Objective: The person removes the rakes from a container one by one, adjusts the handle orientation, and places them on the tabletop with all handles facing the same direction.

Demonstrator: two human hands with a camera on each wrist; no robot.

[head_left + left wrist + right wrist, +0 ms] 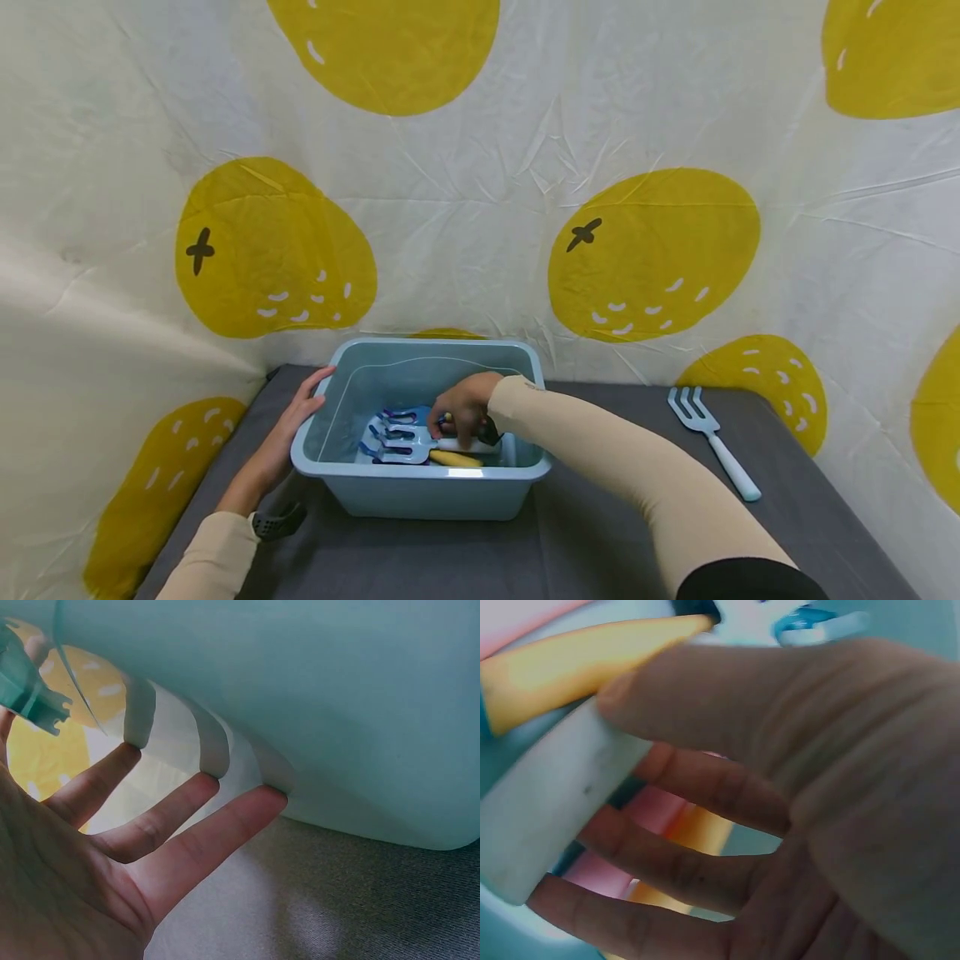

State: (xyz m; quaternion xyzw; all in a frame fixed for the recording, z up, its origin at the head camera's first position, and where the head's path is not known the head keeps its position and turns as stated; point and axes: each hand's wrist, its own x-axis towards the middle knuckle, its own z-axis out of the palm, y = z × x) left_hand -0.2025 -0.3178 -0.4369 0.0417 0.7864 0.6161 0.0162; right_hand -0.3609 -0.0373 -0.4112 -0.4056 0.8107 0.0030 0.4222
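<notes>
A light blue plastic basin (416, 493) stands on the table with several garden hand tools inside. My left hand (296, 418) lies along its left side, the straight fingertips (259, 802) touching the outer wall. Inside the basin, my right hand (467, 407) holds a white handle (562, 802) between thumb and fingers. It appears to belong to a pale blue hand fork (405, 452) lying there. Beside it is a yellow handle (577, 664); pink-and-orange handles (694, 836) show behind the fingers. My right hand hides part of the tools.
Another pale blue hand fork (708, 429) lies on the dark grey tablecloth (600, 533), right of the basin. A pale curtain (465, 250) printed with yellow fruit hangs close behind the table and along its sides.
</notes>
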